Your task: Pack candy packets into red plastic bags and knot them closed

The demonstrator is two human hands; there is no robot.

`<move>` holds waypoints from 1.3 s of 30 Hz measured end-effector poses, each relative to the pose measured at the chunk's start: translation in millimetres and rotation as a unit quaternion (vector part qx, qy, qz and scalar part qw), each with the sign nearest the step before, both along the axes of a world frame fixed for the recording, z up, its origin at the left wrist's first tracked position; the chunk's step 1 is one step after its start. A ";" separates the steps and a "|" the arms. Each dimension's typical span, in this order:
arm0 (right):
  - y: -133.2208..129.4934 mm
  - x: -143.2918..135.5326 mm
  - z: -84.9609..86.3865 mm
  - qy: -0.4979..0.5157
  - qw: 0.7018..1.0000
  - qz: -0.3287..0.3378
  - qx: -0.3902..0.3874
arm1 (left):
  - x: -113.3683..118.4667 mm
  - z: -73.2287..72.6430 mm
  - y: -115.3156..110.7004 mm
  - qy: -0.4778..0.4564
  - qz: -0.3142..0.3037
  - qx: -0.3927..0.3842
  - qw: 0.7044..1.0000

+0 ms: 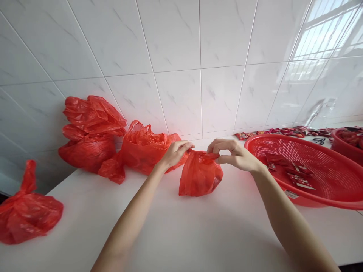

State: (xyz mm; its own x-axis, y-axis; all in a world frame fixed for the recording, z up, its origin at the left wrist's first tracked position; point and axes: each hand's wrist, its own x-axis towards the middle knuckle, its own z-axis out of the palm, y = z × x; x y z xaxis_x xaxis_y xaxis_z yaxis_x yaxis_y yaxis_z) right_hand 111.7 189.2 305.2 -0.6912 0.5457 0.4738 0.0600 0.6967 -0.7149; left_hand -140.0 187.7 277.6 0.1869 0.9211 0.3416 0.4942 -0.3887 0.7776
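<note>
A small red plastic bag [200,177] with something inside stands in the middle of the white table, its top gathered between my hands. My left hand [177,152] pinches the gathered top on the left side. On the right side, my right hand [229,153] grips the bag's twisted top between thumb and fingers. The bag's contents are hidden by the film, apart from darker shapes showing through. Just behind my left hand sits a larger open red bag [141,151], its contents also unclear.
Stuffed red bags [87,147] are piled against the tiled wall at left. A tied red bag [31,215] lies at the table's left edge. At right, a red plastic basket [334,170] holds several small red packets [300,175]. More packets [295,131] line the wall beside a second basket [344,149].
</note>
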 end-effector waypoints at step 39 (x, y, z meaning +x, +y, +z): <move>14.1 -42.9 -55.9 0.051 0.944 0.074 -0.317 | 50.9 26.2 -9.8 -0.114 -0.003 0.164 0.980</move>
State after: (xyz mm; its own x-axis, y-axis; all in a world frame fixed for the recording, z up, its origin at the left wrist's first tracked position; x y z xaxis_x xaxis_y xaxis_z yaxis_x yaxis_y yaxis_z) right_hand 68.8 203.4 249.3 -0.7502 0.6433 0.1527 -0.0961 0.1223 -0.9878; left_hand -89.1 177.9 303.7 0.0760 0.7543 0.6521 0.3194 -0.6380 0.7007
